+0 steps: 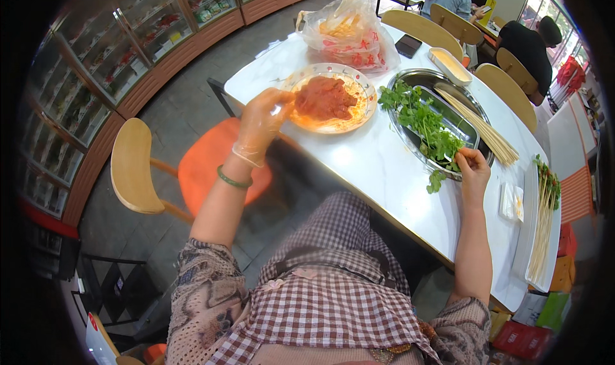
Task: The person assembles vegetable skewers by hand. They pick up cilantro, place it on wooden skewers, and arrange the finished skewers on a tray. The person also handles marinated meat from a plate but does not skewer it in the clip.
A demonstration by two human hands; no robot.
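My left hand (264,117), in a clear plastic glove, is at the left rim of a patterned plate (367,100); its fingertips touch the edge of the red, sauce-coated meat (324,97). Whether they grip a piece is unclear. My right hand (473,165), ungloved, pinches a sprig of cilantro at the near end of a cilantro heap (423,117). That heap lies across a rectangular metal tray (473,133) in a round metal tray (393,120). Bamboo skewers (480,127) rest across the right side of both trays.
A knotted plastic bag (350,38), a phone (408,46) and a white dish of yellowish contents (450,66) stand farther back. At right are a small white packet (511,201) and a long tray (521,249) of loaded skewers. An orange chair (206,158) stands left; people sit behind.
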